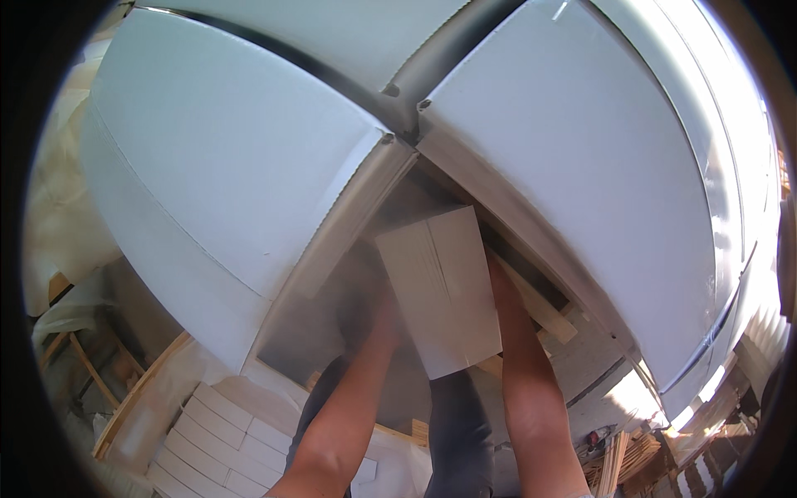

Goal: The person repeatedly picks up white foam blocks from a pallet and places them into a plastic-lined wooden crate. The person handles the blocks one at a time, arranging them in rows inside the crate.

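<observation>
Gripping a white box [440, 286] between big flaps [224, 158], fingers hidden; stacked boxes [220, 444] below.

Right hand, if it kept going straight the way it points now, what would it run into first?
The right hand lies along the side of the white box and points up into the dark gap between the big white panels. It would probably meet the right panel's edge first, though depth is unclear.

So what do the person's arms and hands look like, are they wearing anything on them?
Both forearms are bare, with no sleeves showing as far as they can be seen. The left hand looks blurry, so its fingers are hard to make out. The right hand has no glove. No watch, bracelet or ring shows on either arm. Below the arms, dark grey trousers can be seen.
</observation>
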The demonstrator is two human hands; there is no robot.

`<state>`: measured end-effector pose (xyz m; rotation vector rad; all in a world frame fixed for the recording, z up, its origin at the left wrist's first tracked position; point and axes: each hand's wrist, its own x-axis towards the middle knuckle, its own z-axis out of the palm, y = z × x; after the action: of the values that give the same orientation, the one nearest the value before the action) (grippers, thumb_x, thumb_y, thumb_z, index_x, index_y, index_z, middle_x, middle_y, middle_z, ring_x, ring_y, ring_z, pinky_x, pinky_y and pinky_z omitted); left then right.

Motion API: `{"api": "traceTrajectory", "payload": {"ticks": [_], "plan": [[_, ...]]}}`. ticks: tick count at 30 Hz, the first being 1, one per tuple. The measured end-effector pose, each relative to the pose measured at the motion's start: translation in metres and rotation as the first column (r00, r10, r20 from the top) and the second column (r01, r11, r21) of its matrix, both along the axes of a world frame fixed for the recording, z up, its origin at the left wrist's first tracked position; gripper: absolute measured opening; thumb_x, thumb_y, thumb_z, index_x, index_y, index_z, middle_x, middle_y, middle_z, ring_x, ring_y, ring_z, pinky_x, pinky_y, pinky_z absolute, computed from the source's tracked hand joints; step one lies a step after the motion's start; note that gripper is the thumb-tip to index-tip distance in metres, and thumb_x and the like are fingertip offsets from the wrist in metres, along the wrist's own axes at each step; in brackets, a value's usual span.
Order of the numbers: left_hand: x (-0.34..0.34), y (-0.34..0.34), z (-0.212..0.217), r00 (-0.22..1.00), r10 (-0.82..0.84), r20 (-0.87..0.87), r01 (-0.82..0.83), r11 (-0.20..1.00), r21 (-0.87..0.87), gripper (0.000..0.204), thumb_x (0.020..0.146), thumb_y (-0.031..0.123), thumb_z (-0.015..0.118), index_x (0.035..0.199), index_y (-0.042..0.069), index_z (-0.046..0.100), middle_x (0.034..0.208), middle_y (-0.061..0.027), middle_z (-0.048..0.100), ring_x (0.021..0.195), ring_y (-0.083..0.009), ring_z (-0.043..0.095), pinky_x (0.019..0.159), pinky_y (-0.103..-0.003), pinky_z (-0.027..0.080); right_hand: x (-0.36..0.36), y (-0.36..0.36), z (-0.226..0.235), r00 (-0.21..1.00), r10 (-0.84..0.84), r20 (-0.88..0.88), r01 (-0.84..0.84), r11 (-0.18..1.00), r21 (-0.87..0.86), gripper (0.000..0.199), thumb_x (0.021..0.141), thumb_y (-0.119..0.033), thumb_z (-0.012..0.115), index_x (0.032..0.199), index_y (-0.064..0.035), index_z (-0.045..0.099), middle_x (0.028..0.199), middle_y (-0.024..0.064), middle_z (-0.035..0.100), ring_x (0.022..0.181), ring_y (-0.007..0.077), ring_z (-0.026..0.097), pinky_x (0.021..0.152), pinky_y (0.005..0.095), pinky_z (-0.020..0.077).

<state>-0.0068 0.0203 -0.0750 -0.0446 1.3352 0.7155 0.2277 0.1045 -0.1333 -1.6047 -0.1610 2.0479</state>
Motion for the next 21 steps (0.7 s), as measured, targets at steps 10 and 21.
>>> {"api": "traceTrajectory", "payload": {"ticks": [10,21], "plan": [[-0.007,-0.045,0.034,0.691,-0.476,-0.545,0.637,0.757,0.146,0.045,0.096,0.029,0.044,0.133,0.004,0.041,0.123,-0.0125,0.054,0.108,-0.0265,0.056,0.086,-0.036,0.048,-0.014,-0.096,0.067,0.988,-0.142,0.067,0.146,0.987,-0.070,0.058,0.095,-0.047,0.044,0.120,0.0037,0.054,0.112,0.0115,0.062,0.100,0.0202,0.057,0.088,0.0326,0.0437],[-0.028,-0.131,0.196,0.959,0.271,0.082,-0.236,0.926,-0.293,0.030,0.094,0.023,0.049,0.111,0.000,0.059,0.099,-0.0058,0.063,0.087,-0.0167,0.061,0.074,-0.031,0.052,-0.043,-0.142,0.309,0.952,-0.099,0.290,0.132,0.987,-0.096,0.054,0.095,-0.044,0.045,0.115,0.0035,0.059,0.106,0.0104,0.064,0.096,0.0180,0.059,0.083,0.0313,0.0460]]}}
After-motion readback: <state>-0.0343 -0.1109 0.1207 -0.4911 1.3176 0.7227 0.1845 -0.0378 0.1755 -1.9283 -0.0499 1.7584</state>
